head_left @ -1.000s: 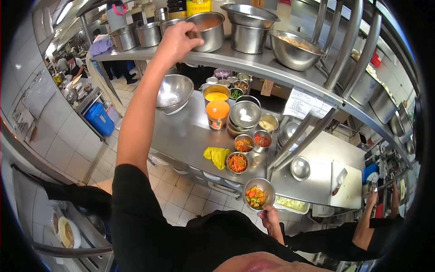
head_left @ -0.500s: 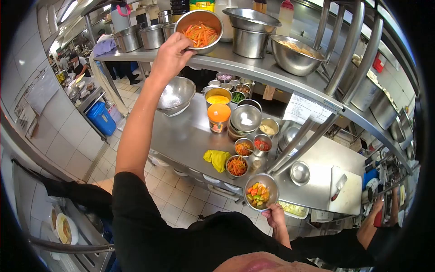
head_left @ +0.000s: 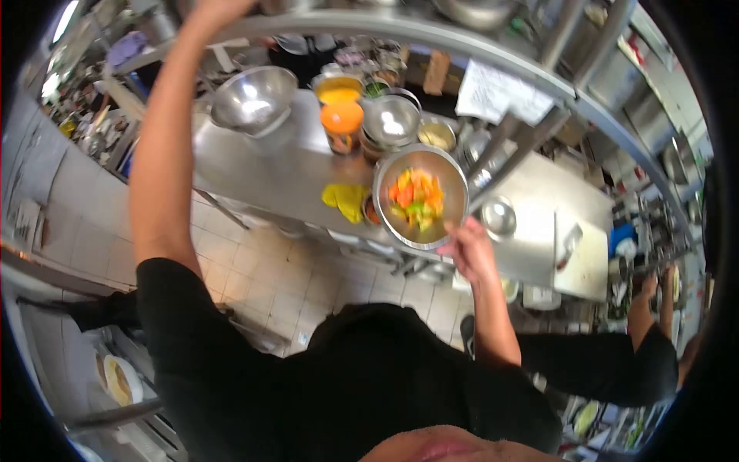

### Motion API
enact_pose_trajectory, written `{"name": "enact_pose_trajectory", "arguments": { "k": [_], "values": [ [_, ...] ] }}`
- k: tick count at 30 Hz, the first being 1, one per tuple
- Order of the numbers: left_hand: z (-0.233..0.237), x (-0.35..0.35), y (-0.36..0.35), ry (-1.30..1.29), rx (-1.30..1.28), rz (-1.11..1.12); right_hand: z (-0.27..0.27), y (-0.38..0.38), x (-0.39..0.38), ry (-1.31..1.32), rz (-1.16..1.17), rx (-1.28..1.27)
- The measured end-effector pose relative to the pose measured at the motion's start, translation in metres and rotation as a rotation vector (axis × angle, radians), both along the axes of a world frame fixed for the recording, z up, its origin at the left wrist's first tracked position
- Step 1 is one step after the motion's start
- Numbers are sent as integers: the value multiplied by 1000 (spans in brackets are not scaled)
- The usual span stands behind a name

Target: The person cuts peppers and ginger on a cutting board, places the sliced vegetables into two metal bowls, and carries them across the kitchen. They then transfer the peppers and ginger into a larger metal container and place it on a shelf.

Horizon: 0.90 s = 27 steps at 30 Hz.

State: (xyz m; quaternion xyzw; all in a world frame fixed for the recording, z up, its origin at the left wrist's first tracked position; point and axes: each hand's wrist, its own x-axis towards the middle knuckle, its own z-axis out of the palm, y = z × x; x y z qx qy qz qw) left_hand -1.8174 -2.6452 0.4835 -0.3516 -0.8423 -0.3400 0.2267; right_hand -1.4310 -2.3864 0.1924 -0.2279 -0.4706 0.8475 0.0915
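My right hand [head_left: 468,248] grips the rim of a steel bowl [head_left: 421,237] with chopped orange, yellow and green vegetables [head_left: 417,199] inside. The bowl is held above the counter's front edge and hides some of the small containers. My left hand [head_left: 219,6] reaches up to the overhead shelf at the top edge of the view; its fingers are cut off and blurred, and what it touches cannot be made out. Near the bowl lie a yellow cloth [head_left: 346,200], an orange-lidded tub [head_left: 342,127] and stacked steel bowls [head_left: 391,119].
A large steel bowl [head_left: 254,100] stands at the counter's left. The metal shelf [head_left: 369,21] crosses above, with slanted posts at right. A knife lies on a white cutting board [head_left: 589,266]. Another person's arm [head_left: 643,312] is at the far right.
The view has tilted down. The bowl in my right hand has risen and moved over the counter containers. My left hand and the carrot bowl have shifted to or past the top edge.
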Motion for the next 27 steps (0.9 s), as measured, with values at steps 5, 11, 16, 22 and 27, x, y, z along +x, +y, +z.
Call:
{"name": "enact_pose_trajectory", "arguments": {
  "k": [5, 11, 16, 22, 27],
  "values": [
    [-10, -35, -7, -60, 112, -220, -36, 2, 6, 11, 133, -62],
    [-19, -114, -37, 390, -60, 179, -39, -18, 11, 9, 133, -91],
    [-11, -85, -52, 124, -26, 31, -34, -35, 2, 41, 72, -111],
    [-30, -81, -86, 311, 84, -117, -4, -59, -28, 61, 67, -76],
    [-38, -52, -113, 410, 154, -161, 33, -74, -58, 118, 111, -33]
  ]
}}
